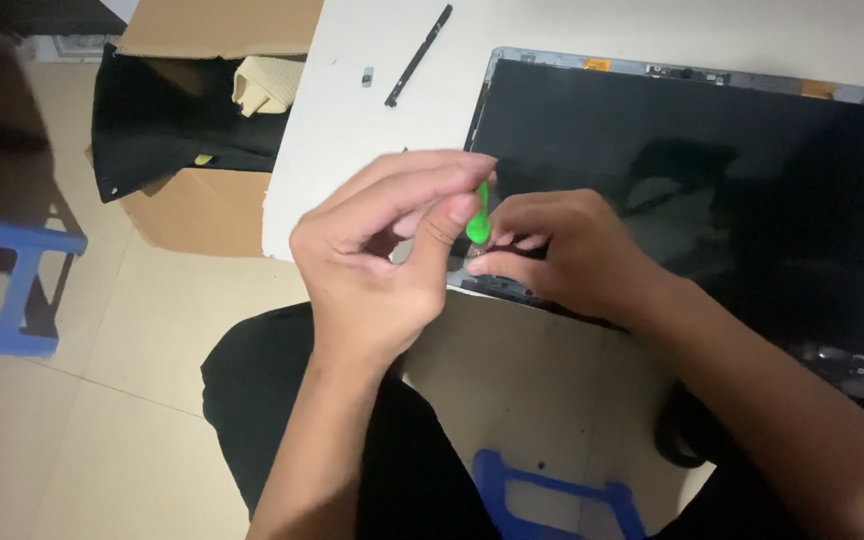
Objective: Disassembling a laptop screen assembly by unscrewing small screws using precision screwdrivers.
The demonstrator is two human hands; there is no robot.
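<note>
Nearest you, below your forearms, is the blue stool (552, 495) you sit over, and your dark-clad knees. Above them your left hand (377, 265) is clenched around a small green tool (478, 215): thumb and forefinger pinch its upper part, and its lower end points down at the near left corner of the screen panel (692, 190). Your right hand (562, 250) lies flat on that same corner, fingers (497, 265) curled down and pressing on the panel's edge; it grips nothing that I can see, it only steadies.

The panel lies face up on the white counter (372, 60), its near edge hanging just over the counter's rim towards you. It looks thin, stiff and brittle, glossy enough to slip under a fingertip, so I judge it best held by its frame at the edges and corners, never by pressing the dark middle. The tool looks light and hard, likely plastic; a pinch high up as you have it gives fine control, though a slip could scratch or crack the glass.

Farther off on the counter lie a thin black strip (418, 55) and a tiny grey part (367, 76), well apart from your hands. A cardboard box (202, 120) with dark cloth stands on the floor to the left.
</note>
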